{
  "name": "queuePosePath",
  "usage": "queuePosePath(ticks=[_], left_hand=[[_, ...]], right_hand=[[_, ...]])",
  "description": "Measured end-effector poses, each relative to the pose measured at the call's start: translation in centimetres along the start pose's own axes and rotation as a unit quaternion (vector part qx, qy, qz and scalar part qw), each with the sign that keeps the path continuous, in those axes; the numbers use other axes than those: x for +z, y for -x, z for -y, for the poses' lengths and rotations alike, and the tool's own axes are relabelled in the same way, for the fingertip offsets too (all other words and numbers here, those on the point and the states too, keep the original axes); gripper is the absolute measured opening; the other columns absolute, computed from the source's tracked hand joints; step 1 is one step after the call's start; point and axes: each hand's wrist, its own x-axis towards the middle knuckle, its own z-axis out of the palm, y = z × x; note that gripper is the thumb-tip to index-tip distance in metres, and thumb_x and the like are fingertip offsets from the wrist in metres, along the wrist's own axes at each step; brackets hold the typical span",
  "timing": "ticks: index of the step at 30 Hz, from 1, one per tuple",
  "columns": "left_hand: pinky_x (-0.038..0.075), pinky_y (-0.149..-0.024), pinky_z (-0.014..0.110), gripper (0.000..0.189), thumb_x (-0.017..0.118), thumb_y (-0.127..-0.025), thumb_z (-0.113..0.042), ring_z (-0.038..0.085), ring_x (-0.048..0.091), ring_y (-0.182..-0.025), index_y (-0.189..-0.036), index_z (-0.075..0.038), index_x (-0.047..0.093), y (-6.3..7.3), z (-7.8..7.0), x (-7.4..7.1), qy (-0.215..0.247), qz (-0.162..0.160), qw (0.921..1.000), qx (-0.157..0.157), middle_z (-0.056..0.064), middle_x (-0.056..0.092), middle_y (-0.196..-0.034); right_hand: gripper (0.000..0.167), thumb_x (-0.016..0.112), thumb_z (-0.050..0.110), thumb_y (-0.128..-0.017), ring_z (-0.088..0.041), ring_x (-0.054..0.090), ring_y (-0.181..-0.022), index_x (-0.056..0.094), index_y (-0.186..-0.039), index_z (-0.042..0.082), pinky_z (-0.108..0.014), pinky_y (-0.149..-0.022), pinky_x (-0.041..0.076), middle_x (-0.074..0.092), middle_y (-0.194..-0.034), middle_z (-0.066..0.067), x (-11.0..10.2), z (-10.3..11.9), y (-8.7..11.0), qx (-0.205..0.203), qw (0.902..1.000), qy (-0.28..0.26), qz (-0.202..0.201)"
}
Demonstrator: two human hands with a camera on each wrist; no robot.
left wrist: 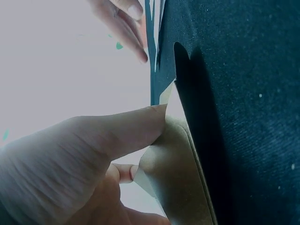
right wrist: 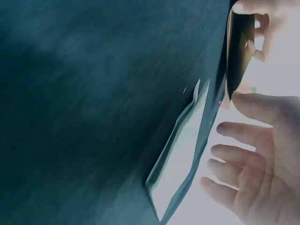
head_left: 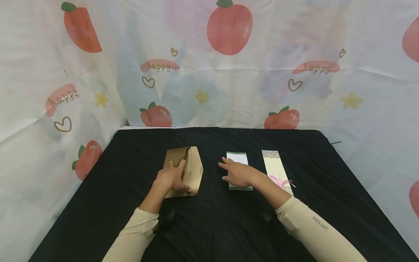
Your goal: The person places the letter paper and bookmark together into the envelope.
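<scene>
A brown paper envelope (head_left: 195, 171) lies on the black cloth at the left, its flap folded out to the right and its mouth gaping. My left hand (head_left: 171, 178) grips it across the mouth; in the left wrist view the thumb (left wrist: 136, 126) presses on the bowed paper. My right hand (head_left: 240, 174) hovers over a white paper pad with green edges (head_left: 238, 158), fingers spread and holding nothing. In the right wrist view a gap shows between those fingers and the pad (right wrist: 180, 164), which looks like several layers.
To the right of the pad lies a cream bookmark-like card (head_left: 273, 165) with patterned ends and a pink tassel (head_left: 278, 181). A black cloth (head_left: 209, 225) covers the table. Printed fabric (head_left: 229, 91) hangs behind and at both sides.
</scene>
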Motion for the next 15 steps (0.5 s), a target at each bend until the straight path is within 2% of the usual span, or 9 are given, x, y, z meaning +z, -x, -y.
queuePosePath(ticks=[6,15], left_hand=[[0.032,-0.11,0.068,0.102,0.089,-0.078,-0.05,0.053,0.053,-0.128,-0.153,-0.013,0.031,-0.1,0.0,0.0,-0.001,0.013,0.9999,-0.007,0.04,0.023,-0.159],[0.032,-0.11,0.068,0.099,0.09,-0.077,-0.05,0.053,0.054,-0.126,-0.149,-0.013,0.033,-0.1,0.0,0.1,0.0,0.01,0.9999,-0.005,0.04,0.025,-0.158]], right_hand=[[0.058,0.059,0.024,-0.106,-0.043,0.027,-0.15,0.041,-0.156,-0.001,-0.058,-0.115,0.03,0.028,-0.163,-0.027,-0.4,-2.1,1.7,0.004,0.9998,0.006,-0.019],[0.058,0.061,0.024,-0.105,-0.048,0.029,-0.148,0.042,-0.154,-0.002,-0.062,-0.114,0.029,0.029,-0.162,-0.031,-0.9,-4.4,4.0,0.034,0.9987,-0.01,-0.038]])
